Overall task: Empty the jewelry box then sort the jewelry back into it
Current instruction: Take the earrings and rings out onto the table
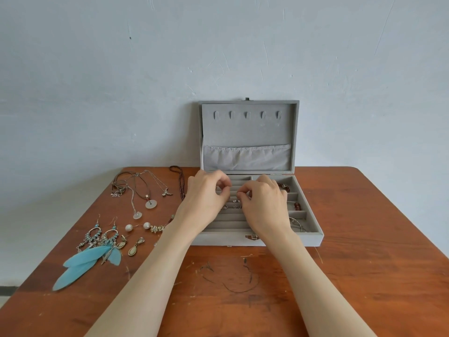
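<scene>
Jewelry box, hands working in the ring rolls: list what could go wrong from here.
1. Both hands, left hand and right hand, have curled fingers over the ring rolls of the jewelry box; a tiny stud could slip between the rolls.
2. The left forearm passes close to the pearl earrings and might sweep them aside.
3. The feather earrings lie near the table edge and could fall.

One jewelry box [257, 237], five hooks [247, 114] in its lid, two feather earrings [90, 259], two pearls [137, 226], two hands.
</scene>
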The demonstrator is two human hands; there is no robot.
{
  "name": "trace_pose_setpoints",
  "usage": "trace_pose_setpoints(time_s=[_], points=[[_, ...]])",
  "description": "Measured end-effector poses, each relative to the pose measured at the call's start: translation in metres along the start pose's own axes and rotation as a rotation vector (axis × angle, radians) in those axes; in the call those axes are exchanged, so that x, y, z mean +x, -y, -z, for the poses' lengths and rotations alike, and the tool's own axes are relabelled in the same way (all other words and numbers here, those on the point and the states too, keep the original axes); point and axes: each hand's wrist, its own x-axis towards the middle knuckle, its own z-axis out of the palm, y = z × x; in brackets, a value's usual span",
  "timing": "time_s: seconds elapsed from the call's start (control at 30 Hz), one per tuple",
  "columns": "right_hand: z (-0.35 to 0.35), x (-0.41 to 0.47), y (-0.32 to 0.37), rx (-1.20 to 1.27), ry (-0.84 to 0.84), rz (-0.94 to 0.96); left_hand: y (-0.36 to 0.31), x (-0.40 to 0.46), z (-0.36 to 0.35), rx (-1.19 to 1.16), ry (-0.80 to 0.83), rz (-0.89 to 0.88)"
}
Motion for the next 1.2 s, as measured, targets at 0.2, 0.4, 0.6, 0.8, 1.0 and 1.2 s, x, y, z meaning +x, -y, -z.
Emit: trace_pose_setpoints(time_s=[0.2, 0.4, 0.6, 0.8, 1.0, 1.2], points=[[-0.001, -0.014, 0.007, 0.126, -0.192, 0.123, -0.007, -0.017, 0.043, -0.129, -0.185, 0.064], [-0.006, -0.058, 0.057, 0.427, -0.006, 0.251, 0.022, -0.084, 0.088, -0.085, -0.197, 0.225], [-0.037, -0.097, 0.087, 0.342, 0.214, 0.297, 0.048, -0.135, 0.109, -0.05, -0.155, 0.349], [-0.048, -0.1, 0.101, 0.197, 0.283, 0.347, 0.063, -0.146, 0.105, 0.023, -0.129, 0.379], [-0.052, -0.096, 0.104, 0.208, 0.29, 0.294, 0.068, -0.143, 0.102, 0.113, -0.056, 0.367], [-0.054, -0.097, 0.102, 0.222, 0.293, 0.292, 0.069, -0.146, 0.102, 0.09, -0.052, 0.325]])
